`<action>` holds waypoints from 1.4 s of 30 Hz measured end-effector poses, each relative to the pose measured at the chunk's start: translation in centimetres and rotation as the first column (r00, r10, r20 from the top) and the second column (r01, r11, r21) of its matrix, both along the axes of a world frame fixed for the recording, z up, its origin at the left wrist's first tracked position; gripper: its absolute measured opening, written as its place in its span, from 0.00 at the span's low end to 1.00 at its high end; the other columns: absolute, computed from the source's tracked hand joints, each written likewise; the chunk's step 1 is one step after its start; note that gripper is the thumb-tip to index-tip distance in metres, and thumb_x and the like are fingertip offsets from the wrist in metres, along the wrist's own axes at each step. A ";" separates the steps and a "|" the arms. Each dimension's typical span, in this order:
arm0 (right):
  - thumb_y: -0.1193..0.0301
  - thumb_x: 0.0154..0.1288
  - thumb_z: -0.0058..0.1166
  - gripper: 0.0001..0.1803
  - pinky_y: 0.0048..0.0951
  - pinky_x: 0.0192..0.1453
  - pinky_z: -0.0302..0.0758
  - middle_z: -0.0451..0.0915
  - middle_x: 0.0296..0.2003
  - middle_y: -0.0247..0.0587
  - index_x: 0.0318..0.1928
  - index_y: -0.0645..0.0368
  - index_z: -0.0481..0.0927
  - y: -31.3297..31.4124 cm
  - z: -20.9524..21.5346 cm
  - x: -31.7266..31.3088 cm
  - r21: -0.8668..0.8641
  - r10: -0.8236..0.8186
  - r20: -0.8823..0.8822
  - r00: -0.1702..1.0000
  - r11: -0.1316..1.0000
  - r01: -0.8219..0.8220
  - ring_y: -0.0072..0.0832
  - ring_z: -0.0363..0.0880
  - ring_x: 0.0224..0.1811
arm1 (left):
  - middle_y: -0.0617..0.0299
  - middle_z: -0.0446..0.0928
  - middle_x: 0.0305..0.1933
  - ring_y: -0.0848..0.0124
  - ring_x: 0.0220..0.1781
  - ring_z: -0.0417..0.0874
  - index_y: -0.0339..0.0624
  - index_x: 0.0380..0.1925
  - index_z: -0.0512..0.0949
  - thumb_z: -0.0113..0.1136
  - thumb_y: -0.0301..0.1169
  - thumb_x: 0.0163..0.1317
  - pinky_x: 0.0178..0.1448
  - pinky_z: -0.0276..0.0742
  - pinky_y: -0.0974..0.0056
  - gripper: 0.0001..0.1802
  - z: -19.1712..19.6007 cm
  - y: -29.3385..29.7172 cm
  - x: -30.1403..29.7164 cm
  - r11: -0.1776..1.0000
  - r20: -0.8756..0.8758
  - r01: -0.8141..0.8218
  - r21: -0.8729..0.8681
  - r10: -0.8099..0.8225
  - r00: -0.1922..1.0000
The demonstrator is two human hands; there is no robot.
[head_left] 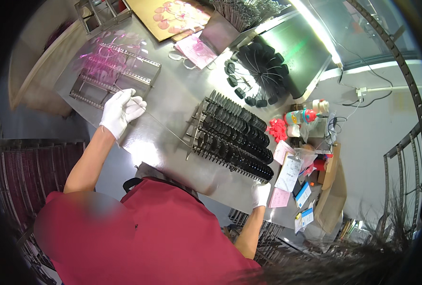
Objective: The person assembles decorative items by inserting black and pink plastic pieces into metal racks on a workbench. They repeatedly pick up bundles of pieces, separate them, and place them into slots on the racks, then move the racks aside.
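Note:
My left hand (120, 110), in a white glove, is closed with bent fingers on a thin metal rod (167, 128). The rod slants down to the right, its far end by the left end of a metal rack (195, 128). Rows of dark, glossy lens-like pieces (234, 135) fill this rack on the steel table. My right hand (261, 194), also gloved in white, is at the rack's near right corner; its fingertips are hidden there. Just beyond my left hand stands a metal frame (139, 78) with notched bars, and clear pink-tinted pieces (107, 59) lie at its far side.
A ring of dark lenses on wires (260, 73) lies under a bright lamp (318, 31) at the back. Bottles (301, 116), red scraps (277, 129), a clipboard (288, 172) and pink paper (280, 198) line the table's right side. A cardboard box (332, 190) stands beyond.

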State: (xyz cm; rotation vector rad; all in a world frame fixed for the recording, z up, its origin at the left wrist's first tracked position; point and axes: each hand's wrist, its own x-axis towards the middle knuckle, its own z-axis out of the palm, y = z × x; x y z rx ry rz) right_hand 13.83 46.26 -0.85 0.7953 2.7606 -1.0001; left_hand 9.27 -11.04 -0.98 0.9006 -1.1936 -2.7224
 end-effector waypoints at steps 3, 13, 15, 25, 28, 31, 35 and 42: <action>0.75 0.72 0.63 0.16 0.35 0.56 0.82 0.92 0.48 0.47 0.58 0.67 0.86 0.4 0.0 -0.4 -0.002 -0.001 -0.006 1.000 1.000 0.001 0.32 0.90 0.48 | 0.57 0.88 0.43 0.62 0.46 0.93 0.45 0.53 0.80 0.60 0.40 0.81 0.47 0.93 0.59 0.12 0.1 -0.3 -0.6 0.999 0.019 0.008 -0.052 -0.007 1.000; 0.74 0.72 0.62 0.19 0.35 0.52 0.82 0.92 0.49 0.50 0.61 0.67 0.85 1.1 -0.3 -0.8 0.025 0.127 -0.067 0.990 0.992 -0.125 0.27 0.88 0.46 | 0.56 0.87 0.36 0.60 0.41 0.93 0.43 0.44 0.81 0.64 0.40 0.79 0.47 0.94 0.57 0.11 -1.6 2.2 2.9 0.990 0.117 -0.125 0.068 0.117 0.986; 0.74 0.72 0.62 0.19 0.36 0.50 0.82 0.93 0.47 0.50 0.60 0.67 0.86 1.2 -0.4 -0.8 0.038 0.114 -0.069 0.991 0.993 -0.112 0.27 0.88 0.44 | 0.56 0.87 0.37 0.59 0.42 0.93 0.43 0.44 0.81 0.64 0.39 0.79 0.49 0.94 0.56 0.11 -1.0 2.4 2.6 0.994 0.110 -0.108 0.023 0.105 0.988; 0.74 0.73 0.63 0.16 0.37 0.54 0.82 0.92 0.48 0.50 0.57 0.68 0.87 -1.9 2.0 -1.1 0.135 0.060 0.026 0.998 0.989 -0.063 0.33 0.90 0.47 | 0.46 0.86 0.48 0.54 0.53 0.91 0.31 0.61 0.75 0.54 0.33 0.83 0.60 0.91 0.51 0.16 4.6 12.2 4.9 0.987 0.050 0.009 0.163 -0.017 0.999; 0.75 0.72 0.63 0.15 0.37 0.52 0.82 0.93 0.47 0.51 0.56 0.69 0.87 -1.9 2.9 -1.5 0.153 0.090 0.038 0.995 0.984 -0.094 0.33 0.90 0.47 | 0.48 0.86 0.49 0.56 0.52 0.91 0.32 0.58 0.76 0.54 0.34 0.84 0.59 0.92 0.53 0.15 5.7 13.3 5.4 0.997 0.022 -0.010 0.082 0.008 1.000; 0.74 0.72 0.63 0.14 0.38 0.50 0.82 0.92 0.44 0.55 0.53 0.69 0.87 -0.3 2.2 -1.5 0.060 0.045 0.003 0.999 0.997 -0.046 0.33 0.91 0.45 | 0.51 0.88 0.43 0.61 0.42 0.93 0.35 0.51 0.78 0.60 0.34 0.81 0.49 0.93 0.56 0.12 5.5 12.9 5.4 0.992 0.111 -0.037 0.119 0.024 0.994; 0.72 0.72 0.63 0.14 0.40 0.51 0.82 0.92 0.44 0.55 0.53 0.68 0.88 0.5 1.4 -2.0 0.089 0.093 0.077 0.993 0.991 -0.100 0.37 0.92 0.46 | 0.57 0.85 0.25 0.64 0.24 0.89 0.41 0.42 0.81 0.63 0.44 0.80 0.25 0.82 0.63 0.16 3.1 14.6 6.0 0.971 0.181 0.239 -0.017 -0.232 0.956; 0.72 0.70 0.64 0.13 0.40 0.43 0.82 0.92 0.36 0.49 0.48 0.70 0.87 1.1 -2.1 -0.4 0.064 0.160 -0.236 0.958 0.987 -0.149 0.35 0.89 0.36 | 0.66 0.76 0.22 0.79 0.13 0.69 0.43 0.32 0.78 0.60 0.43 0.82 0.16 0.59 0.69 0.19 -1.7 13.9 5.9 0.945 -0.098 0.042 -0.324 -0.077 0.992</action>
